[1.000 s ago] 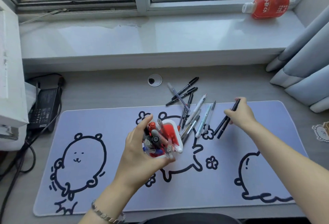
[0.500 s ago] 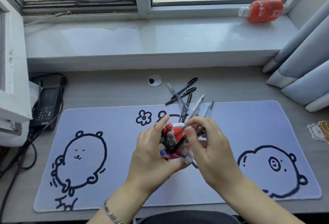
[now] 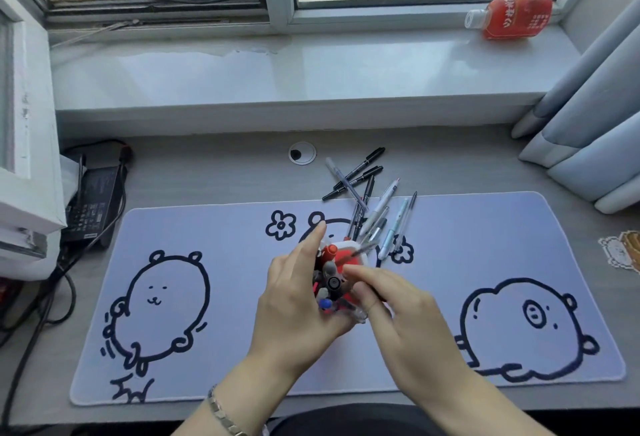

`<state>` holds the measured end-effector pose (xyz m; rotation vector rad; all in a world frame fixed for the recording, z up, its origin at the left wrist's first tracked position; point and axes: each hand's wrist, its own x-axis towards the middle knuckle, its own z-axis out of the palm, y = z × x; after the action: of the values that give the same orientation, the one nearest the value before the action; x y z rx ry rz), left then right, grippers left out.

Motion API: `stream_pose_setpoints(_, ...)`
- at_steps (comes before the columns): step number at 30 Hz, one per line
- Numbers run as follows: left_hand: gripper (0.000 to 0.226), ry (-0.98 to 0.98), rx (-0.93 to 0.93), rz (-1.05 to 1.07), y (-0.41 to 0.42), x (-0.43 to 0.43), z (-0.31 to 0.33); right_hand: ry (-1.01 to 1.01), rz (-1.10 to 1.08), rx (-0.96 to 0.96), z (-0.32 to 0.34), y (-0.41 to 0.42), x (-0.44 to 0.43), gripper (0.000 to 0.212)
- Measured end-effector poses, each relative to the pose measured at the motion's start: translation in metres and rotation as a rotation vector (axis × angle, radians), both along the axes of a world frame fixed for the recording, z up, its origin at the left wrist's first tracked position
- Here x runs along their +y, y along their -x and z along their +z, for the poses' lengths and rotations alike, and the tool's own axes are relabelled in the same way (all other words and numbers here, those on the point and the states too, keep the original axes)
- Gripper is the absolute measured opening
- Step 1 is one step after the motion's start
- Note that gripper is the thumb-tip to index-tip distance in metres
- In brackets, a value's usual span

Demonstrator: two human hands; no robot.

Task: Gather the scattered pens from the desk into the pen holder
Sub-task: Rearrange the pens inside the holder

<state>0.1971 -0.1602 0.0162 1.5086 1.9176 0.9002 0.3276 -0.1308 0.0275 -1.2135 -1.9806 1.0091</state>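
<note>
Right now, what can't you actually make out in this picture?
- Pen holder, head view: mostly hidden by both hands.
- Right hand: a blurred dark pen under its fingers; grip unclear.
- Red bottle: label too small to read.
- Items at the left: cut off by the edge.

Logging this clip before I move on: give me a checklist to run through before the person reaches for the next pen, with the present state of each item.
1. Pen holder steadied: ok, left hand wraps it.
2. Right hand free of pens: cannot tell, its fingers are blurred at the holder's rim.
3. Pens left to gather: ok, a loose pile lies beyond the holder, across the desk mat edge.
4. Room in the holder: cannot tell, it looks crowded.
5. Path to the pile: ok, nothing lies between it and the holder.
6. Red bottle out of reach path: ok, on the windowsill.
</note>
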Motion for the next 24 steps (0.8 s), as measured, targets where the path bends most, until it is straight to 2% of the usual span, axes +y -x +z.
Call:
stream_pose_setpoints(2, 0.091, -0.003, -0.029, 0.018, -0.005, -0.002, 0.002, -0.152, 0.009, -0.144, 0.002, 0.001, 0.000, 0.039)
stream_pose_setpoints(6, 0.086, -0.044, 0.059, 0.037, -0.006, 0.000, 0.004, -0.217, 0.136, -0.430, -0.007, -0.007, 0.005, 0.071)
stream_pose_setpoints(8, 0.090, -0.059, 0.085, 0.071, 0.001, 0.001, -0.001, -0.188, 0.280, -0.477, -0.016, -0.014, 0.010, 0.082)
stream_pose_setpoints(9, 0.090, -0.060, 0.039, 0.112, 0.004, 0.001, -0.002, -0.080, 0.353, -0.454, -0.019, -0.016, 0.015, 0.085)
stream_pose_setpoints(11, 0.076, -0.081, -0.113, 0.204, 0.010, 0.006, -0.002, 0.198, 0.442, -0.361, -0.020, -0.017, 0.024, 0.080)
stream_pose_setpoints(12, 0.067, -0.102, -0.166, 0.247, 0.011, 0.011, -0.002, 0.256, 0.453, -0.314, -0.022, -0.014, 0.028, 0.074)
stream_pose_setpoints(15, 0.053, -0.093, -0.235, 0.327, 0.018, 0.027, -0.007, 0.182, 0.467, -0.262, -0.030, 0.001, 0.035, 0.064)
stream_pose_setpoints(18, 0.049, -0.060, -0.214, 0.339, 0.029, 0.033, -0.018, 0.056, 0.491, -0.299, -0.032, 0.017, 0.043, 0.059)
stream_pose_setpoints(22, 0.050, -0.034, -0.189, 0.185, 0.044, 0.021, -0.021, -0.058, 0.484, -0.327, -0.032, 0.024, 0.043, 0.057)
stream_pose_setpoints(24, 0.060, 0.002, -0.157, 0.091, 0.051, 0.012, -0.022, -0.047, 0.482, -0.334, -0.035, 0.020, 0.042, 0.059)
